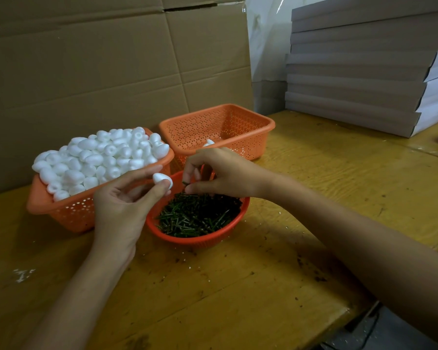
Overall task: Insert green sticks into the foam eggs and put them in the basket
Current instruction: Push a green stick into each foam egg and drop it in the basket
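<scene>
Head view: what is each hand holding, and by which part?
The left hand pinches one foam egg by its sides; right hand pinches a green stick, one short tip showing.

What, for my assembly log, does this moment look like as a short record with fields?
left hand: holds one white foam egg between thumb and fingertips
right hand: pinches a short green stick above the round red plastic basket of green sticks
stick and egg: apart, not yet joined
supply: rectangular orange perforated basket at left, heaped with white foam eggs
target: second orange perforated basket behind, lone white egg visible inside
surface: yellow wooden table
</scene>
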Action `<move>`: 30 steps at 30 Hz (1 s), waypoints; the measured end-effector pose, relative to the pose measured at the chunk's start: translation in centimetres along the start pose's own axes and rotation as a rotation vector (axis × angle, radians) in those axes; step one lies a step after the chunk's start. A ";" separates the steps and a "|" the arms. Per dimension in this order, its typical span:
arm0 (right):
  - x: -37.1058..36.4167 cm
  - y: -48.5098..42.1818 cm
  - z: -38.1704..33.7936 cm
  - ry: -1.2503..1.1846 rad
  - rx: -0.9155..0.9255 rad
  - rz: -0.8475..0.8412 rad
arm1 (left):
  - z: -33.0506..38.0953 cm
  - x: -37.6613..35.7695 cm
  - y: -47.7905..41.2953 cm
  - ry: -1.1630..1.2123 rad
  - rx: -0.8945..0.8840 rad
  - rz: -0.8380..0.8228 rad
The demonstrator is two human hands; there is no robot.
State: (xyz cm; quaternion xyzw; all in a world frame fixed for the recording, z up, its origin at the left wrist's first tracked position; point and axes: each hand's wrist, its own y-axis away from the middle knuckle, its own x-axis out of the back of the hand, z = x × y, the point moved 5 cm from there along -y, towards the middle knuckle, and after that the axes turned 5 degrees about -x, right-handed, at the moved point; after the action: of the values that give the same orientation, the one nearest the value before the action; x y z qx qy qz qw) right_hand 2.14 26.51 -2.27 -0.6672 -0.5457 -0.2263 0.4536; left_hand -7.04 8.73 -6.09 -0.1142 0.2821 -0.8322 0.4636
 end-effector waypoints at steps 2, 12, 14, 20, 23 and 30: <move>0.1 0.0 0.1 -0.020 -0.005 -0.003 | 0.0 0.0 0.0 0.014 0.000 -0.003; -0.2 0.0 0.4 -0.222 -0.013 -0.026 | 0.3 -0.1 -0.1 0.022 -0.007 -0.014; -0.1 0.0 0.2 -0.254 -0.006 -0.011 | 0.3 -0.1 -0.1 0.006 -0.011 -0.008; 0.2 0.0 0.1 -0.299 -0.002 0.040 | 0.3 0.0 0.0 0.011 -0.011 0.016; 0.2 0.0 0.0 -0.287 0.012 0.042 | 0.3 -0.2 0.0 0.013 -0.016 -0.003; 0.2 0.0 0.0 -0.259 0.028 0.045 | 0.4 -0.3 0.1 0.024 -0.015 -0.002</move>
State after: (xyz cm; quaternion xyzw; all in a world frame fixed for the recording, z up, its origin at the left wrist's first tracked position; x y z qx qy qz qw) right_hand 2.22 26.60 -2.16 -0.6967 -0.5877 -0.1202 0.3935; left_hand -6.61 8.81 -5.81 -0.1080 0.2935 -0.8319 0.4585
